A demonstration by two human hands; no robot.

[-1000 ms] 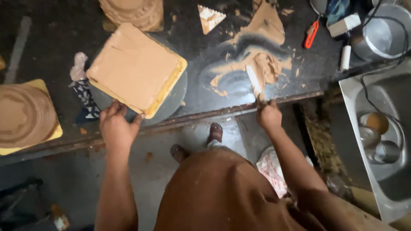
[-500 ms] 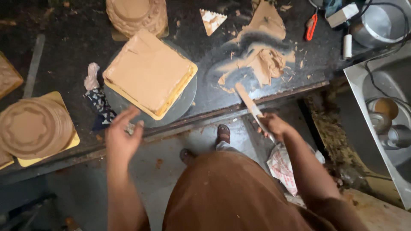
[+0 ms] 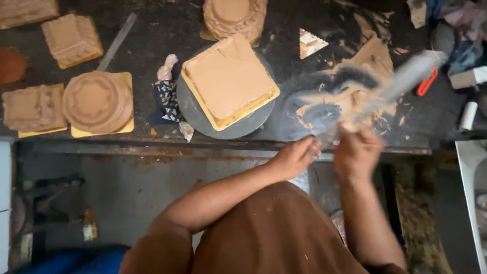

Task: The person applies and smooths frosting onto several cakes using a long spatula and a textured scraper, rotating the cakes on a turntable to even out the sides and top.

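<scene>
A square cake (image 3: 229,79) coated in light brown cream sits on a yellow board atop a round grey turntable (image 3: 203,122) on the dark counter. My right hand (image 3: 356,152) is shut on the handle of a long flat spatula (image 3: 401,81), blurred by motion, its blade slanting up to the right over a smear of brown cream (image 3: 355,96). My left hand (image 3: 295,157) is at the counter's front edge, right beside my right hand, fingers curled near the spatula's handle end; whether it touches the handle is unclear.
A round brown cake (image 3: 97,101) on a yellow board and square cakes (image 3: 31,107) (image 3: 70,38) stand at left, another round cake (image 3: 234,15) at the back. A patterned cloth (image 3: 166,94), a toothed scraper (image 3: 310,43), a red-handled tool (image 3: 427,81) and a metal sink edge (image 3: 469,193) are nearby.
My left hand moved from the left of the turntable across to my right hand. The spatula swung up over the cream smear. The view shifted, showing more cakes at left.
</scene>
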